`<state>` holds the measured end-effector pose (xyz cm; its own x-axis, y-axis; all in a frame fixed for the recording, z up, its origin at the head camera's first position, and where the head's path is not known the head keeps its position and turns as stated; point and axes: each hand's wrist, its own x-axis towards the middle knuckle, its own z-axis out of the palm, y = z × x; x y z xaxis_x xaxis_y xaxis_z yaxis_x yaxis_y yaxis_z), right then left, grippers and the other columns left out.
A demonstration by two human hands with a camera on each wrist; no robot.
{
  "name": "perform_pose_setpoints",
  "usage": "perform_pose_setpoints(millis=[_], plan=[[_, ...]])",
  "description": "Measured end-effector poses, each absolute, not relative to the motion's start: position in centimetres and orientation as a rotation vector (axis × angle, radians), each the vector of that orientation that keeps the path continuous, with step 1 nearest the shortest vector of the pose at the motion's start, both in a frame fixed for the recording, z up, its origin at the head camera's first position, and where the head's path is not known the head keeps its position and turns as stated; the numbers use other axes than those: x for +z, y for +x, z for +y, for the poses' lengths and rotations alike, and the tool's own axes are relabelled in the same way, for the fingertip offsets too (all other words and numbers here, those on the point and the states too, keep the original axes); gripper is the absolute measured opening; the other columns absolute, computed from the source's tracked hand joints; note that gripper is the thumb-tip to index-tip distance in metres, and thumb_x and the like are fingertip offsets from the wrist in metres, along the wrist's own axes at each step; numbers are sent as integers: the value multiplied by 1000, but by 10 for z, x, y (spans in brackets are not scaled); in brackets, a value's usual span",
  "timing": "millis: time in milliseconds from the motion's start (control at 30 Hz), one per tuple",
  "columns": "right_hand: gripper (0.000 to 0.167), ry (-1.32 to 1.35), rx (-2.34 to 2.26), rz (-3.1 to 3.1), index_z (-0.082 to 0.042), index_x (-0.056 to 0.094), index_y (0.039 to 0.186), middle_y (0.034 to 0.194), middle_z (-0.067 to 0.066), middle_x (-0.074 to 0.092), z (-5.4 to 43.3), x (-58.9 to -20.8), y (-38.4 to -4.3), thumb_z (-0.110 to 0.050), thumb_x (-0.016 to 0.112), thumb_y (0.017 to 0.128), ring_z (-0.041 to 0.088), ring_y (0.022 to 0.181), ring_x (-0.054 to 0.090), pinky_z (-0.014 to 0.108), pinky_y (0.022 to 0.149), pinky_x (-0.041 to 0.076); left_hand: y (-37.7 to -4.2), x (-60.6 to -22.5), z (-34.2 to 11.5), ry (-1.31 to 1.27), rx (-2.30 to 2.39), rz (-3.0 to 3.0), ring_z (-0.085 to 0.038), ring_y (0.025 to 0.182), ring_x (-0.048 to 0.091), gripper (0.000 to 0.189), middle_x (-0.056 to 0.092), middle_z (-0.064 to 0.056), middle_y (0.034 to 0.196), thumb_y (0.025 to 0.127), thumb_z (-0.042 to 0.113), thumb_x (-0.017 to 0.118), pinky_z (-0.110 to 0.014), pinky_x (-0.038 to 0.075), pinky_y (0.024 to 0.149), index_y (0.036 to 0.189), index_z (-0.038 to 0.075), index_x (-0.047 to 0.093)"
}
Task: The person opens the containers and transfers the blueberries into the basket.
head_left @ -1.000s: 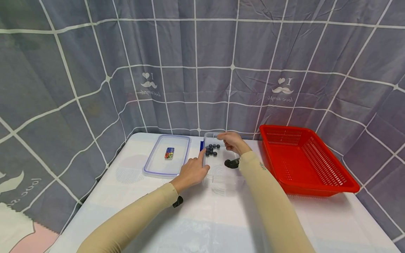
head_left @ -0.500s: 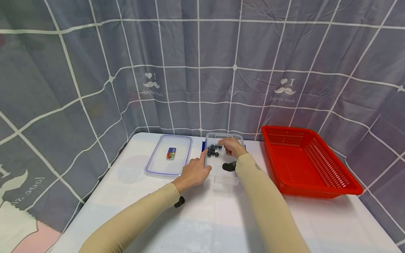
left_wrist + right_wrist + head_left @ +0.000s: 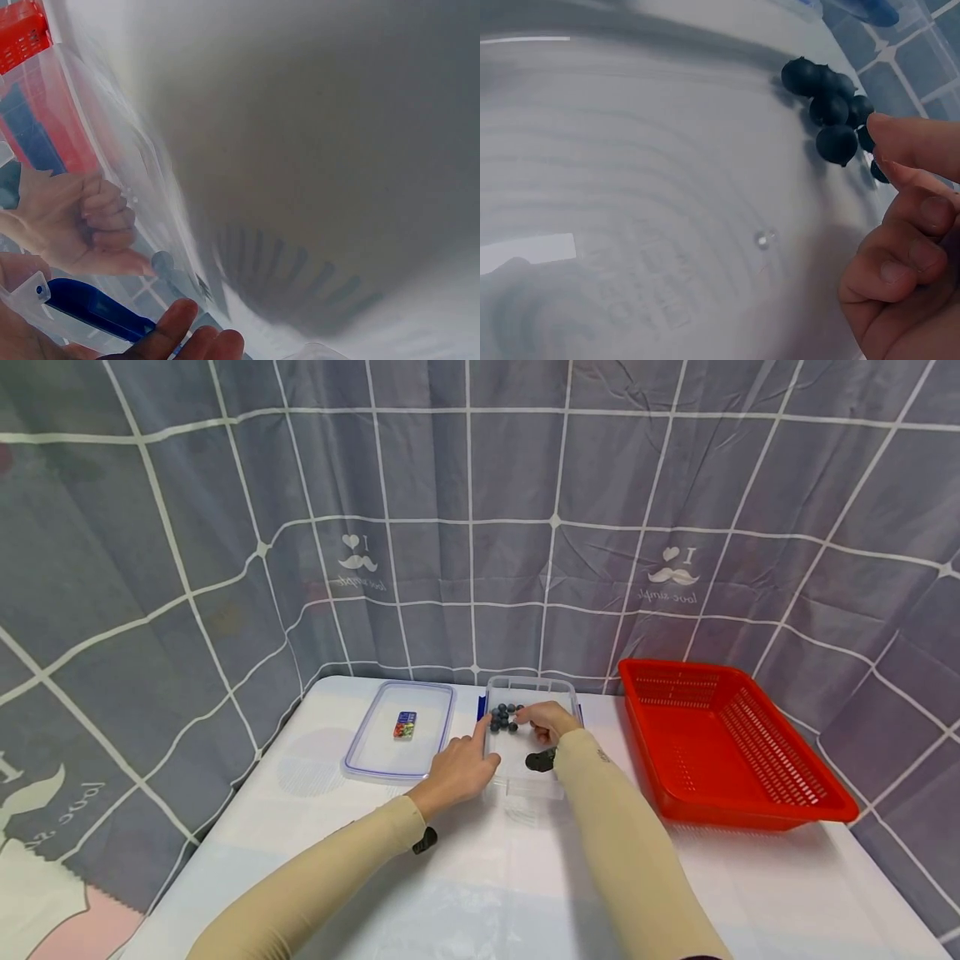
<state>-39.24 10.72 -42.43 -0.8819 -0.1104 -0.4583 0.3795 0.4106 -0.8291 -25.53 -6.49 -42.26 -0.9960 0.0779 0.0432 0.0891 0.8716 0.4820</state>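
A clear plastic food container [image 3: 527,770] with blue side latches stands at the table's back, holding several blueberries [image 3: 503,716] grouped near its left wall. My right hand [image 3: 550,720] is inside the container. In the right wrist view, its extended index finger [image 3: 915,142] reaches the edge of the berry group while its other fingers are curled. My left hand [image 3: 459,765] rests against the container's left side, index finger straight along the wall and thumb spread near the front corner. Some left fingers [image 3: 180,319] show outside the wall beside a blue latch [image 3: 97,309].
A clear lid [image 3: 367,752] with a blue seal lies left of the container, a colourful label [image 3: 404,725] on it. A red plastic basket [image 3: 712,752] stands at right. A grey checked curtain [image 3: 510,560] closes off the white table's [image 3: 465,885] back and sides.
My right hand has come down from the container's far side toward the blueberries, its fingertip now at the group's right edge. The left hand keeps its place at the container's left side.
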Motion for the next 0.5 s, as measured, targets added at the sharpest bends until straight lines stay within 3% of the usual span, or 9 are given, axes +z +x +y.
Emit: perform_pose_setpoints(millis=[167,500], plan=[[44,189,-1405,2250,-13,64,136,53,-6,29,106,-427,-392,-18,70,92,9,49,29,25,50,28,-256,-424,-64,-125,-778,-3011,-32,106,63,74,66,-16,120,95,40,48,-49,50,71,162,23,21],[40,187,-1382,2266,-13,69,130,51,-5,29,104,-427,-390,-15,72,90,10,49,28,26,52,26,-258,-425,-64,-115,-759,-3017,-31,110,62,75,66,-16,124,94,42,46,-50,51,73,162,26,20]])
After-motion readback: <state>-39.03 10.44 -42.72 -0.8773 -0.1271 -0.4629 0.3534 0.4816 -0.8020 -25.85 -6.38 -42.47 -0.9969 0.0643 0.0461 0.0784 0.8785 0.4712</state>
